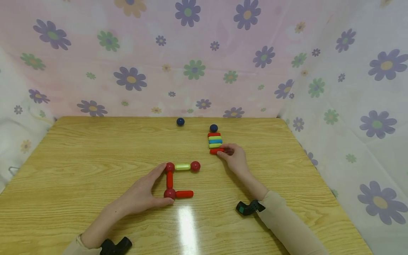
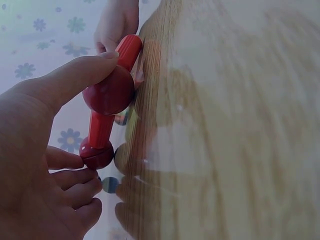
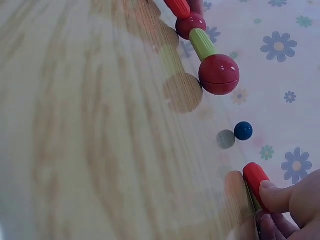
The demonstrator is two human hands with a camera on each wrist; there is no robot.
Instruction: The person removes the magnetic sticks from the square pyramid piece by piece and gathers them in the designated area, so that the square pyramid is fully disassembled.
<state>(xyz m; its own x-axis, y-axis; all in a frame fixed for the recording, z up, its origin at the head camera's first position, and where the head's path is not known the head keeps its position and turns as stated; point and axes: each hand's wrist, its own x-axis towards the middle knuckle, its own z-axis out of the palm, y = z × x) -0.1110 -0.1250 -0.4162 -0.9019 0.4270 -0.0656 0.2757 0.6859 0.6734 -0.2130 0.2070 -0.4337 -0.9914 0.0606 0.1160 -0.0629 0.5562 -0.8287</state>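
Note:
A ball-and-rod figure lies on the table: a far red ball, a near red ball and a third red ball, joined by a red rod and a yellow-green rod. Another red rod points right from the near ball. My left hand holds the figure's left side, thumb at the near ball and fingers at the far one. Farther back, my right hand pinches a loose red rod at the near end of a row of rods.
One dark blue ball sits just behind the rod row. A second dark blue ball lies near the table's back edge, left of it. Flowered cloth hangs behind and beside the wooden table.

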